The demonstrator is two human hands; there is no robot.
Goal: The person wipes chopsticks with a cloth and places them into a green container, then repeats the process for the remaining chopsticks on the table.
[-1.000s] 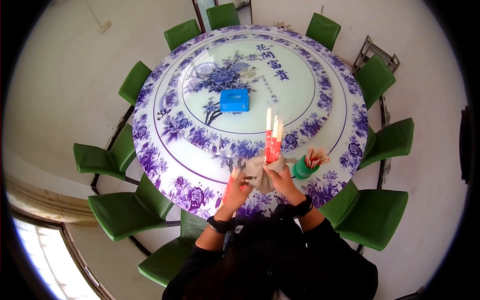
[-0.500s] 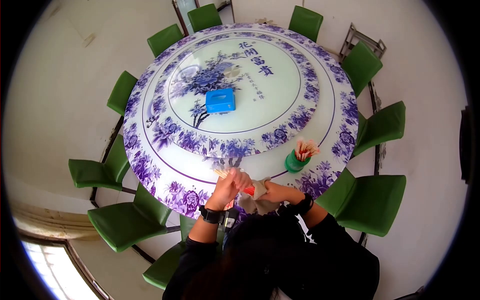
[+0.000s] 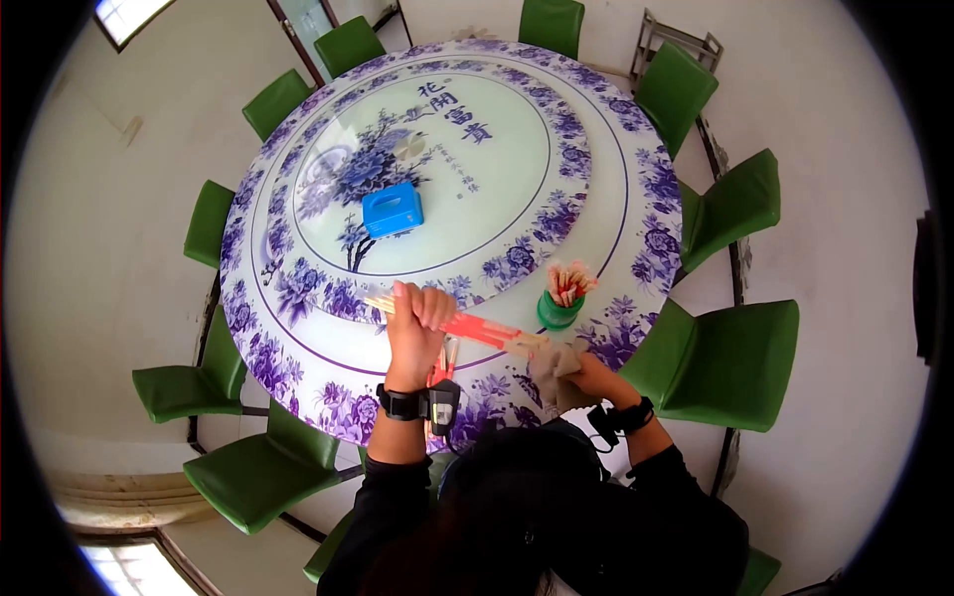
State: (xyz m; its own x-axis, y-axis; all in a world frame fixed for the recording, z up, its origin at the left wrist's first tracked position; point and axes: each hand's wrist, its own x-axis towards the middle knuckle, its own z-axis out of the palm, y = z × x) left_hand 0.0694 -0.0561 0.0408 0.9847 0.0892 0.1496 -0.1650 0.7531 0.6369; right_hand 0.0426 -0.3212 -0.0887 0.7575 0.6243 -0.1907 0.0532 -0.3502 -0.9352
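My left hand [image 3: 417,323] is closed around a bundle of chopsticks [image 3: 482,330] with red, patterned middles and pale tips. It holds them slanting over the near part of the table. In my right hand [image 3: 599,380] a grey-beige cloth [image 3: 553,370] is gripped, at the bundle's right end; whether it wraps that end fully is hard to see. More red-and-pale chopsticks [image 3: 450,358] lie on the table by my left wrist, partly hidden by it. Just beyond the cloth stands a green cup [image 3: 559,314] filled with several upright chopsticks [image 3: 569,283].
The round table [image 3: 646,199] has a purple floral border and a raised glass turntable [image 3: 507,179]. A blue tissue box [image 3: 393,210] sits on the turntable. Green chairs [image 3: 735,363] surround the table, and a metal rack [image 3: 686,50] stands near the back wall.
My hands have moved apart, exposing a long stretch of the chopsticks between them. The cloth has slid to their right end. The view has shifted, so the table appears further left.
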